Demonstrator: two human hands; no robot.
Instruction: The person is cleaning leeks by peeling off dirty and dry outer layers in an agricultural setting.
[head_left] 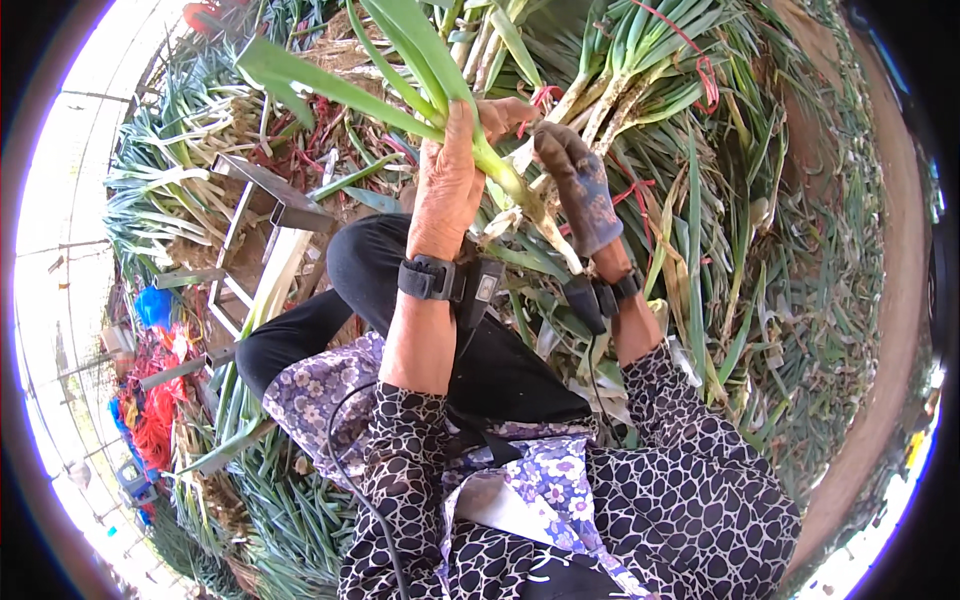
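My bare left hand (pixel 447 185) is wrapped round a thick green onion (pixel 508 178). Its broad green leaves fan up and to the left, while the pale root end slants down to the right between my hands. My right hand (pixel 582 195), in a dirty grey-brown glove, is beside the stalk with its fingers curled in. Whatever those fingers pinch is hidden. Just beyond both hands lies a bundle of green onions (pixel 625 80) with soil on the stalks and a red tie (pixel 708 85) nearby.
At the left stands a metal frame (pixel 290 205) with projecting bars. Green onions are heaped behind it (pixel 185 190) and across the right side (pixel 740 200). Red string (pixel 155 420) and a blue item (pixel 153 306) lie far left. A thin black cable (pixel 350 480) runs along my left sleeve.
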